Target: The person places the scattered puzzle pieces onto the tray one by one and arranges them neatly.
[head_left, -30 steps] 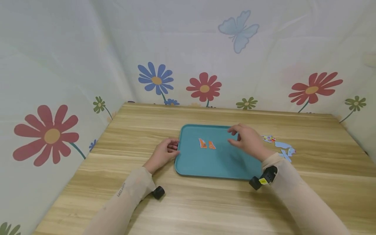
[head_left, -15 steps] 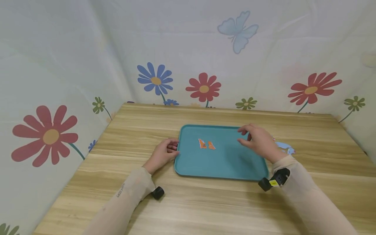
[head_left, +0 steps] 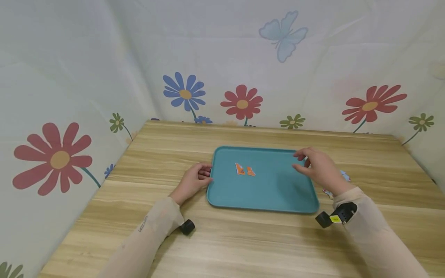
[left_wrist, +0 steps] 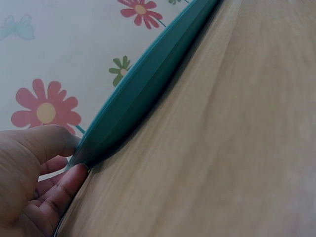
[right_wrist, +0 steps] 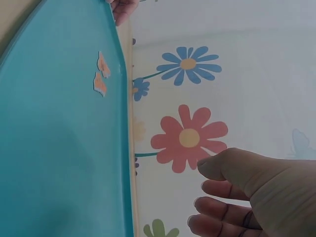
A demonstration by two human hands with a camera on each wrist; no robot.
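A teal tray [head_left: 264, 197] lies flat on the wooden table. My left hand [head_left: 193, 181] holds its left rim, the thumb and fingertips against the edge; in the left wrist view this hand [left_wrist: 34, 177] has the rim between thumb and fingers. Two small orange flat cut-out pieces, a left one [head_left: 240, 169] and a right one [head_left: 250, 171], lie side by side on the tray, slightly apart. Over the tray's right edge hovers my right hand [head_left: 321, 170], fingers loosely bent, thumb apart, nothing between them. Light blue and multicoloured cut-outs [head_left: 345, 175] lie beyond it, mostly hidden by that hand.
The wooden table [head_left: 167, 146] extends around the tray on all sides. A white cloth [head_left: 215, 46] printed with flowers and a butterfly hangs behind and at the sides. Each sleeve carries a small black wrist device, such as the right one [head_left: 344, 213].
My right hand has moved to the right, from above the tray to its right edge, covering more of the cut-outs there. The left hand, tray and orange pieces have stayed put.
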